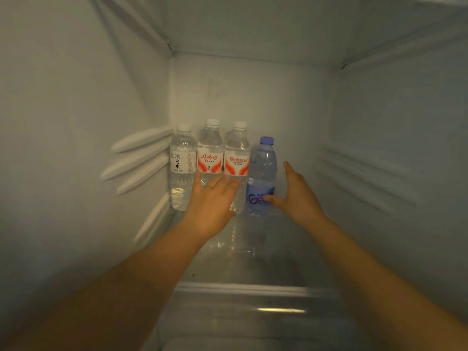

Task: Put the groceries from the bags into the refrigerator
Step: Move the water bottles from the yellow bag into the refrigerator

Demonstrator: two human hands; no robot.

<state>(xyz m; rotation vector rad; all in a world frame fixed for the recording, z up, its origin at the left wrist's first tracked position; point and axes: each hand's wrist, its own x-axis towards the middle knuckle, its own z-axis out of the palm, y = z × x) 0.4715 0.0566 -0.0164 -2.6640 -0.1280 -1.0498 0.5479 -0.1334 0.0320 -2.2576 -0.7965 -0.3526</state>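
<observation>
Several water bottles stand upright in a row at the back of the refrigerator's glass shelf (253, 252). From the left: a white-labelled bottle (182, 163), two red-and-white labelled bottles (210, 153) (237, 155), and a blue bottle (262, 171) with a blue cap. My left hand (211, 201) lies with straight fingers against the fronts of the two red-labelled bottles and hides their lower halves. My right hand (295, 192) is spread open just right of the blue bottle, its thumb tip touching the blue label.
White refrigerator walls close in on both sides, with moulded shelf rails on the left wall (138, 158) and ridges on the right wall (362, 178). The shelf's metal front trim (243, 290) crosses below my forearms. Bare glass lies to the right of the bottles.
</observation>
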